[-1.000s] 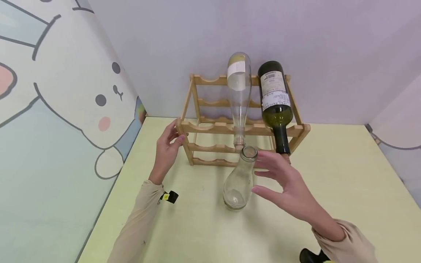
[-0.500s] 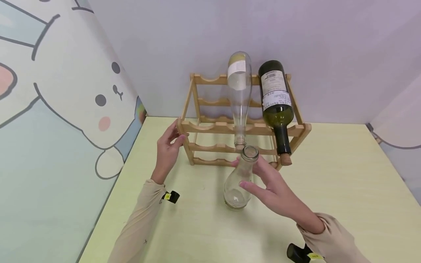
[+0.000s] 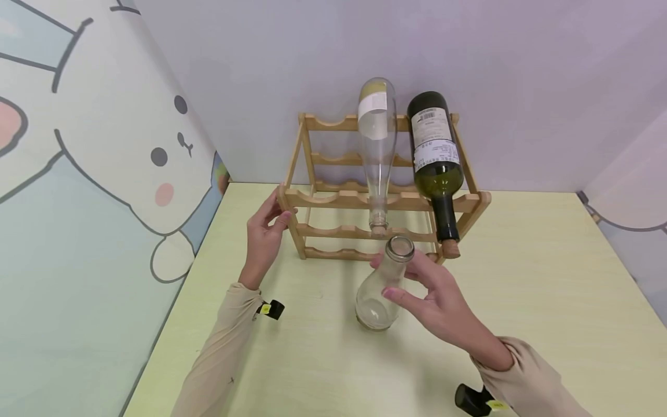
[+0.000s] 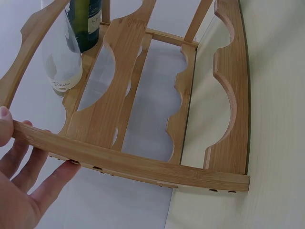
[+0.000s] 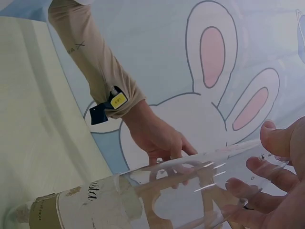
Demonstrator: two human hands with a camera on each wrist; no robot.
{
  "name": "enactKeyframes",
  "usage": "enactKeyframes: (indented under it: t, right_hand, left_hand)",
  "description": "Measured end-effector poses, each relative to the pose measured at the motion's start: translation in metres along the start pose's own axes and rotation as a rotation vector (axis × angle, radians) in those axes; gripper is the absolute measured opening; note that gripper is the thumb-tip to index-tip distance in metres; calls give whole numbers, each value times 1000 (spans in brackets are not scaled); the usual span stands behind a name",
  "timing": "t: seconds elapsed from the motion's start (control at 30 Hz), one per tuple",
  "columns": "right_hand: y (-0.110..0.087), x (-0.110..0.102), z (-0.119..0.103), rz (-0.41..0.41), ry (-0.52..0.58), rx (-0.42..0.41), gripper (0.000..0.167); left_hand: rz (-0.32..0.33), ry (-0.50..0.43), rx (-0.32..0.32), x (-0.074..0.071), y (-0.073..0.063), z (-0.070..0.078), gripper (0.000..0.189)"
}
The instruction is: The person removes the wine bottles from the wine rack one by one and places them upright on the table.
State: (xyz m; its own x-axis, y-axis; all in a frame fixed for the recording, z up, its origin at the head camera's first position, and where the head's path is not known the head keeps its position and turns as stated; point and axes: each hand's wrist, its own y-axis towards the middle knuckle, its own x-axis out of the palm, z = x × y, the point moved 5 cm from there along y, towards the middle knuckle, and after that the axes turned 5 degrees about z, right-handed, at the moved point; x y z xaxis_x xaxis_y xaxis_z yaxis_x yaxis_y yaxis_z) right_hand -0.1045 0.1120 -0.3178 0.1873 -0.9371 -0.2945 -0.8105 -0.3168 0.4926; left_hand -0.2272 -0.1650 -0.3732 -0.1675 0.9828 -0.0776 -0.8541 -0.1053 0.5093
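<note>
L hand (image 3: 264, 240) grips wooden rack (image 3: 349, 201) at near L upright. R hand (image 3: 435, 292) curled round open-mouthed clear btl (image 3: 374, 292), mouth up, just nr side of rack. Rack top tier: corked clear btl (image 3: 378, 153) w/ pale label, approx. mid; corked dk green btl (image 3: 436, 168) to its R. Both necks nr side. Rack on pale worktop (image 3: 312, 353), far wall (image 3: 250, 75) behind.

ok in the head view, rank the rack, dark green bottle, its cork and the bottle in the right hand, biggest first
1. Rack
2. Dark green bottle
3. Held bottle, clearly shorter though partly covered
4. Cork
</note>
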Motion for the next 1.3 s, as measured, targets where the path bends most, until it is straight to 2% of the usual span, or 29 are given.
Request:
enactKeyframes:
  t: [0.2,0.37,0.6,0.77,1.0,1.13,1.3]
  right_hand:
    - [-4,-7,-12,22,-29,-79,55]
    - [-9,-15,-24,28,10,-117,55]
    - [-12,-33,-36,17,169,-179,50]
    - [-16,-44,-41,22,216,-181,49]
    - [-21,-55,-47,-3,302,-234,46]
    - [-22,-60,-50,-9,306,-236,45]
    - [-23,-66,-55,-12,270,-223,40]
  left_hand:
    - [1,24,6,0,-1,1,50]
    - [0,21,9,0,-1,1,50]
    - [-13,51,7,3,-3,30,49]
    - [-11,52,23,3,-3,30,49]
    - [-6,58,45,4,-2,32,49]
    - [3,70,42,4,-2,32,49]
    - [3,64,36,2,0,12,50]
